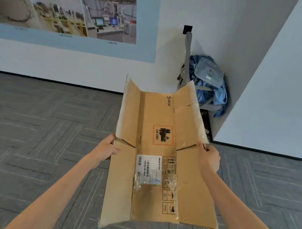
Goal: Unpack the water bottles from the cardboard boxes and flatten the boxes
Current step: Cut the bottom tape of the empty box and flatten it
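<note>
While we stand over grey carpet (pixel 28 115), our left hand (pixel 106 151) is clamped on the left edge of the flattened cardboard box (pixel 156 154), held in mid-air. Shipping label (pixel 148 170) faces up. Our right hand (pixel 209 158) pinches the right edge. Chair (pixel 186 61) with blue clothes (pixel 210 78) beyond.

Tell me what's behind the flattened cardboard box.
Behind the cardboard box stands a grey chair piled with blue clothes. The box covers the chair's lower front and the carpet beneath.
</note>
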